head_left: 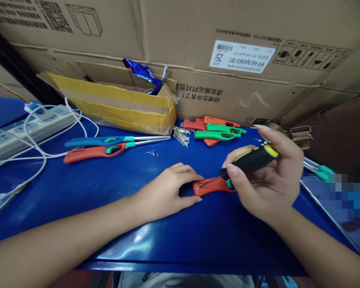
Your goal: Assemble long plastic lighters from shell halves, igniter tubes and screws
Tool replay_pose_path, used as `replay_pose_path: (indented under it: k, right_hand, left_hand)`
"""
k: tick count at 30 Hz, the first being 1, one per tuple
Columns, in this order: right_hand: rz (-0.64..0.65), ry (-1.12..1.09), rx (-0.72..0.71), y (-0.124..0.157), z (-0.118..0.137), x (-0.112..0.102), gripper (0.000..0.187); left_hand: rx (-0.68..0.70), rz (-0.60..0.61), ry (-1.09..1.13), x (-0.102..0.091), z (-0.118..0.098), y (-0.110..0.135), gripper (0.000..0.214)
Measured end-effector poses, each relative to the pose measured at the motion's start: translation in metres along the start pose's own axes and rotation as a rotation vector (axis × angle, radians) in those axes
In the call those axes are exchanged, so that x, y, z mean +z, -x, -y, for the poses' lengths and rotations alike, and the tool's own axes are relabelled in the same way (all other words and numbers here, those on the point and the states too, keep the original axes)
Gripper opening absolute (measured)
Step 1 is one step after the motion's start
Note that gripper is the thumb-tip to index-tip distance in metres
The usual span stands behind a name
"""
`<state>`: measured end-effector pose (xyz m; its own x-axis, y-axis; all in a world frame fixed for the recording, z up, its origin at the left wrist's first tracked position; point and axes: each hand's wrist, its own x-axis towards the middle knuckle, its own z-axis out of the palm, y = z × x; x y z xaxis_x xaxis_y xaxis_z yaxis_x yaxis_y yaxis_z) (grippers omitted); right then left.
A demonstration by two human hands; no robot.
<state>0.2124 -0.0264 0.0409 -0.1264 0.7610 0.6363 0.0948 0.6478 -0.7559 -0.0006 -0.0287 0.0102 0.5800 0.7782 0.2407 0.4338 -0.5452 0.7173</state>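
Note:
My right hand (268, 176) is wrapped round a black and yellow screwdriver (252, 159), whose thin metal tip rests on an orange lighter handle (211, 186) lying on the blue table (108, 180). My left hand (168, 192) pinches the left end of that orange handle and holds it down. Part of the handle is hidden behind my right fingers.
Two long lighters, one blue (114, 140) and one red (99, 151), lie at the left. A pile of orange and green handle shells (217, 130) sits behind. A taped cardboard box (117, 102), a power strip (27, 128) with white cables, loose screws (152, 152), and more lighters (316, 168) at right.

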Motion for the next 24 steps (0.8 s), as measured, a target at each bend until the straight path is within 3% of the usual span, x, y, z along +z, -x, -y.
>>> replay_pose_path:
  k: [7,12,19,24]
  right_hand:
    - [0.025,0.007,-0.016,0.003,-0.001,0.001,0.072]
    - [0.049,0.087,-0.116,0.0,-0.002,0.0,0.067]
    - [0.175,0.121,-0.111,-0.004,-0.004,-0.007,0.069]
    - [0.238,0.182,-0.234,-0.006,-0.009,-0.011,0.072]
  left_hand:
    - [-0.01,0.01,-0.006,0.0,-0.001,-0.001,0.035]
    - [-0.017,0.016,-0.019,0.0,-0.002,-0.002,0.032]
    - [-0.022,0.017,0.001,0.0,0.0,0.0,0.034]
    - [-0.003,0.011,-0.011,0.0,0.001,0.0,0.034]
